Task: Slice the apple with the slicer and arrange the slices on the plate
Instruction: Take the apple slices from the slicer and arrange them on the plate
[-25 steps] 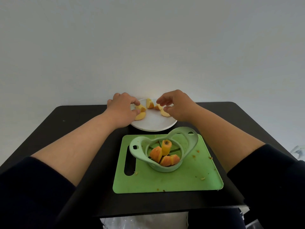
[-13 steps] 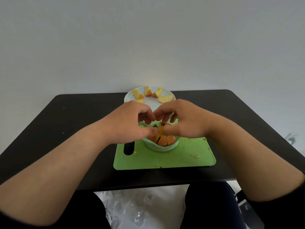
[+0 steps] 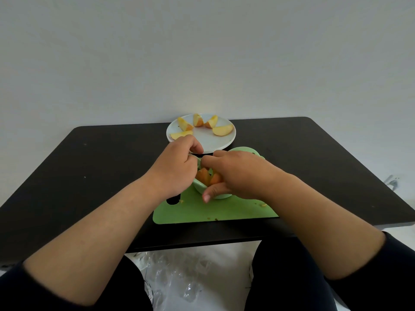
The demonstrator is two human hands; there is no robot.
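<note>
A white plate (image 3: 221, 142) at the table's far edge carries several apple slices (image 3: 222, 130) laid in an arc. In front of it the pale green slicer (image 3: 246, 151) rests on a green cutting board (image 3: 215, 213), with orange-skinned apple pieces (image 3: 205, 177) still wedged inside. My left hand (image 3: 177, 169) is curled over the slicer's left side and hides that handle. My right hand (image 3: 239, 175) reaches over the ring from the right, thumb pressed on its near rim. Both hands cover most of the slicer, and the fingertips' exact hold is hidden.
The black table (image 3: 89, 167) extends left and right of the board. Small apple crumbs (image 3: 262, 205) lie on the board. Crumpled clear plastic (image 3: 179, 279) lies on the floor between my knees. A white wall rises right behind the plate.
Both hands left the plate and came back onto the slicer. The upright core seen earlier in the slicer's middle is now hidden. The plate's slices lie uncovered.
</note>
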